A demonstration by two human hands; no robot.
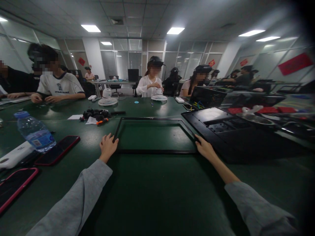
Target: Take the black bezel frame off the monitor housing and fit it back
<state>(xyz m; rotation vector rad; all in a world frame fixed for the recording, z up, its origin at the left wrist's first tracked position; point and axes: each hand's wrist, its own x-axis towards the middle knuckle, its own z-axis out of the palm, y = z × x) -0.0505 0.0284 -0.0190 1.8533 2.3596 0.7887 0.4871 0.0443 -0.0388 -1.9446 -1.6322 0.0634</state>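
A thin black rectangular bezel [157, 151], like a monitor's front frame, lies flat or just above the green table [157, 193]; I cannot tell if it touches. Its middle is open and shows the tabletop. My left hand [108, 146] grips the left side of the bezel, fingers closed over the bar. On the opposite side, my right hand [205, 149] is closed around the right bar. Close to my right hand rests a large black plastic panel [246, 139], perhaps a monitor's back cover, with a glossy patch near its far edge.
At left stand a water bottle [35, 134], a red-edged phone [59, 150], another phone [16, 186] and a white device [16, 155]. Beyond the bezel lies a dark cluster of parts [95, 114]. Co-workers sit across the table, some near white fans [107, 102].
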